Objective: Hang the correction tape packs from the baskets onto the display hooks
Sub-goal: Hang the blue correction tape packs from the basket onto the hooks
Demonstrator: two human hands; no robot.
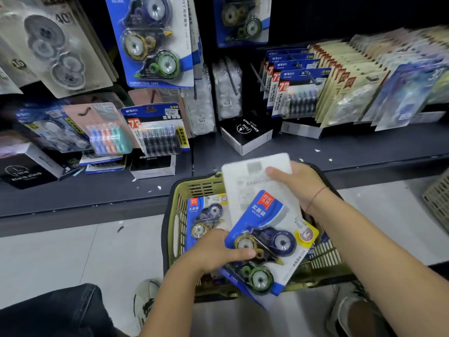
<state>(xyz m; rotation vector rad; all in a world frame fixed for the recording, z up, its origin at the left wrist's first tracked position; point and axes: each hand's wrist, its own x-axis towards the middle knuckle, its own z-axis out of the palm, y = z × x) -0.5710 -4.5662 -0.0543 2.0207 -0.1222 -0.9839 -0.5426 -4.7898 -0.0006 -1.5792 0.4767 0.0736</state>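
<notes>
A green basket (173, 215) sits on the floor below the shelf. My left hand (213, 251) grips a blue correction tape pack (269, 246) face up over the basket, thumb on its front. My right hand (295, 182) holds a second pack (252, 181) turned white back up, just above the first. Another blue pack (206, 215) lies in the basket at the left. More of the same packs hang on display hooks above, one at the top centre (150, 42) and one further right (243, 20).
The dark shelf ledge (340, 147) carries black alarm clock boxes (245, 136) and hanging rows of other stationery packs (298, 93). A beige basket (437, 203) stands at the far right edge. My knee and shoes are at the bottom on the white tile floor.
</notes>
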